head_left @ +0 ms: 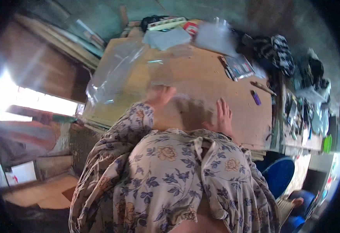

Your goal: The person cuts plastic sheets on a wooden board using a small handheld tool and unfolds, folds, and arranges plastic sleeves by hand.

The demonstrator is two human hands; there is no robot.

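My left hand [161, 96] is over the wooden tabletop [247, 112], near the lower edge of a clear plastic sheet [117, 66]. Motion smears its fingers, so I cannot make out whether they grip the sheet. My right hand [223, 120] has its fingers stretched out and apart over the board, close to my body, with nothing in it. Between the two hands lies a dark shadow. Both arms come from loose, flower-patterned sleeves.
Pale sheets [168, 38], a printed packet [238, 66] and a striped dark cloth [280, 54] lie along the far side. A purple lighter-like object [256, 98] is at right. A blue drum-like object [278, 174] stands beyond the right edge.
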